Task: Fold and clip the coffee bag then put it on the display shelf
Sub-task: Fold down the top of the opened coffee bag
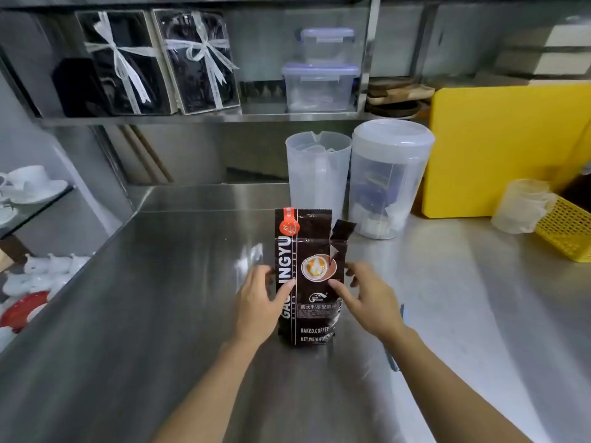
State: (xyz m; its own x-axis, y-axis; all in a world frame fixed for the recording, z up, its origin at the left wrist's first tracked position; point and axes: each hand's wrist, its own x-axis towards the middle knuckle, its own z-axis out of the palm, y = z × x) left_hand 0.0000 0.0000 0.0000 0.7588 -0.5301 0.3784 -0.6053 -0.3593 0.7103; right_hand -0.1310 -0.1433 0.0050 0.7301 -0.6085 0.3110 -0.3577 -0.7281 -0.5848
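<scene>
A dark brown coffee bag (pixel 315 247) with white lettering and an orange badge stands upright on the steel counter (pixel 160 314). Its top is unfolded, with a torn flap sticking up at the right corner. My left hand (pixel 260 302) rests against the bag's left side, thumb on its front. My right hand (pixel 367 298) touches the right side, fingers spread, thumb on the front. A blue object, perhaps a clip (pixel 399 334), lies on the counter, mostly hidden behind my right forearm. The display shelf (pixel 204 118) runs above the counter at the back.
Two clear plastic jugs (pixel 319 174) stand just behind the bag. A yellow board (pixel 499 148) leans at the back right beside a yellow basket (pixel 566 231). The shelf holds ribboned black gift boxes (pixel 128 62) and stacked clear containers (pixel 319 84). White cups sit at the left.
</scene>
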